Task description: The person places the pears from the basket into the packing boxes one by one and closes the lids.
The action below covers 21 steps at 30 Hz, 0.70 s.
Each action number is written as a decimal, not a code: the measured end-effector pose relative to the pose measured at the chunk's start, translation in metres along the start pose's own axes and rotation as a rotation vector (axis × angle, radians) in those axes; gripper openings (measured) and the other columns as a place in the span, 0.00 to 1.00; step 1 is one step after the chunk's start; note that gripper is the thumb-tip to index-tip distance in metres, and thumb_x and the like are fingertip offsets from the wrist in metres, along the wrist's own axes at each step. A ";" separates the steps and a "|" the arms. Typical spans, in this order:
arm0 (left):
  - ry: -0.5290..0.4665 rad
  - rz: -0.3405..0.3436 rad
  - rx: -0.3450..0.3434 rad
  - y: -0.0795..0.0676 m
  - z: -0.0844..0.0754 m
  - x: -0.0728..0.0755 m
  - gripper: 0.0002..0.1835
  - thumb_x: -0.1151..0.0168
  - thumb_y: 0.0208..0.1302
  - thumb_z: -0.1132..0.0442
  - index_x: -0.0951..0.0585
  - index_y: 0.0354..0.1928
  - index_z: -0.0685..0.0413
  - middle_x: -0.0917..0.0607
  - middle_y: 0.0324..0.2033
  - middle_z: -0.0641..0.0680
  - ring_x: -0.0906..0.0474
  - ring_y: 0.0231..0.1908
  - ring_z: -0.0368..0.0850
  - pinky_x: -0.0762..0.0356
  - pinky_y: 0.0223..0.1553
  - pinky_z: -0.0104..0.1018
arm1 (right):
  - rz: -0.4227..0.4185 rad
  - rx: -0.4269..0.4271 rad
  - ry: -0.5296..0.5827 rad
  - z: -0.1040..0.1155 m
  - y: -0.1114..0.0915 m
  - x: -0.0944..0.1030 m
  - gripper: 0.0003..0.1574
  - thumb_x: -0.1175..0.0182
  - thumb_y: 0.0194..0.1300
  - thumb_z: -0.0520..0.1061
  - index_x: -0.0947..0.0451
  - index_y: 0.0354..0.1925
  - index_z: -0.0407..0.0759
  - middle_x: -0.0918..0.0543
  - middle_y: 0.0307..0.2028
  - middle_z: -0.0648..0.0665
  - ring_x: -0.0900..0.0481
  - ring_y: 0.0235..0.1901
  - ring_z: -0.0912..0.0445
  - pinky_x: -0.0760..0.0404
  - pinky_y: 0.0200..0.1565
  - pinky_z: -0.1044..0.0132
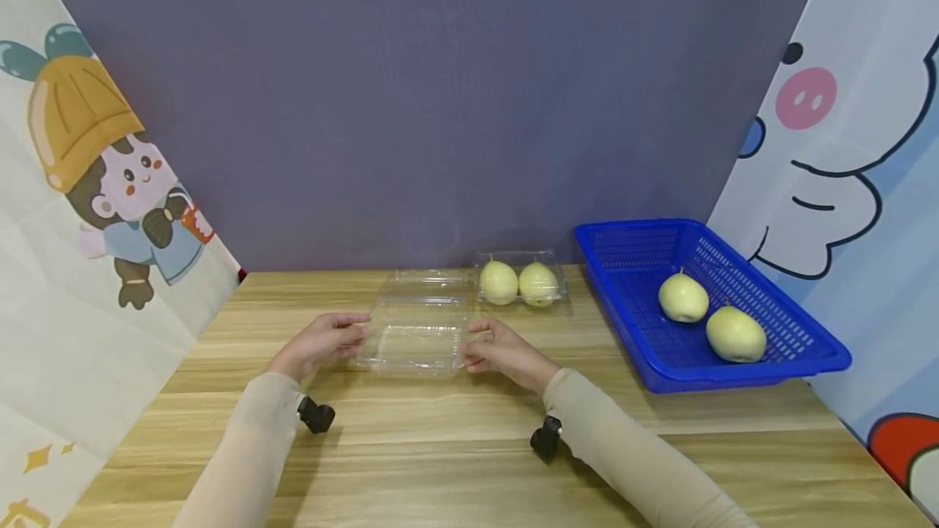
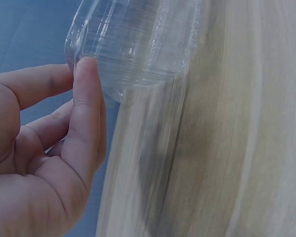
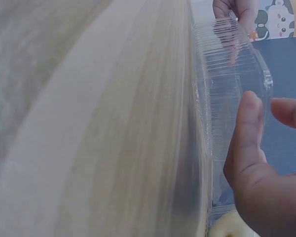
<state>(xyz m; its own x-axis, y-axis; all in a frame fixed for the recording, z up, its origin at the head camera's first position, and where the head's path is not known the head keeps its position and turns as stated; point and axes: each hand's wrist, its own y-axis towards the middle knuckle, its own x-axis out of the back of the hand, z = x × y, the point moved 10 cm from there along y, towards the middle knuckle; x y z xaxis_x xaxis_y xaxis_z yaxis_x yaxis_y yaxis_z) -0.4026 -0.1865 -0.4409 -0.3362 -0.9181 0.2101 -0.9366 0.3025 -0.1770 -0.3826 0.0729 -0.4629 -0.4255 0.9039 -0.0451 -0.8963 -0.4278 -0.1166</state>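
Note:
A clear plastic clamshell box (image 1: pixel 416 341) lies in front of me on the table, its lid (image 1: pixel 429 277) folded open towards the back. My left hand (image 1: pixel 328 342) holds its left edge; in the left wrist view the fingertips (image 2: pixel 87 66) pinch the rim. At the opposite edge is my right hand (image 1: pixel 508 353), with the rim between thumb and fingers in the right wrist view, where the box (image 3: pixel 227 74) looks tilted by the camera's angle. No fruit shows inside this box.
Behind my right hand stands another clear box (image 1: pixel 555 293) with two pale yellow pears (image 1: pixel 499 282). On the right, a blue plastic basket (image 1: pixel 623 324) holds two more pears (image 1: pixel 736 334). A grey-blue panel (image 1: pixel 411 121) closes the wooden table's (image 1: pixel 440 463) back edge.

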 end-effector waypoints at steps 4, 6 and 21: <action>0.003 -0.006 0.003 -0.001 0.001 0.000 0.28 0.49 0.77 0.67 0.40 0.72 0.75 0.30 0.62 0.74 0.21 0.47 0.46 0.17 0.47 0.31 | -0.002 0.002 -0.023 0.001 -0.002 0.001 0.38 0.38 0.67 0.36 0.45 0.67 0.26 0.21 0.40 0.39 0.21 0.34 0.54 0.14 0.42 0.63; 0.003 -0.006 0.002 -0.001 0.001 0.000 0.27 0.49 0.78 0.67 0.40 0.72 0.75 0.30 0.62 0.74 0.20 0.47 0.46 0.17 0.46 0.32 | -0.001 0.002 -0.035 0.002 -0.003 0.001 0.38 0.38 0.67 0.37 0.44 0.67 0.26 0.22 0.41 0.38 0.21 0.35 0.53 0.14 0.43 0.63; -0.001 -0.023 0.000 -0.001 0.001 0.000 0.27 0.49 0.77 0.68 0.39 0.71 0.76 0.24 0.55 0.70 0.20 0.42 0.44 0.17 0.44 0.31 | -0.010 0.057 -0.282 0.016 -0.011 0.007 0.35 0.38 0.69 0.42 0.38 0.67 0.30 0.21 0.44 0.37 0.18 0.44 0.42 0.15 0.47 0.52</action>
<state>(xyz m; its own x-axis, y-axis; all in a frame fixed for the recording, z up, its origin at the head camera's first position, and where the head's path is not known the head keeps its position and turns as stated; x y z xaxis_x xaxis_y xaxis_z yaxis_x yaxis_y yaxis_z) -0.4018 -0.1872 -0.4416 -0.3144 -0.9251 0.2130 -0.9441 0.2812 -0.1723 -0.3776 0.0841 -0.4459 -0.4274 0.8733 0.2340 -0.9028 -0.4260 -0.0590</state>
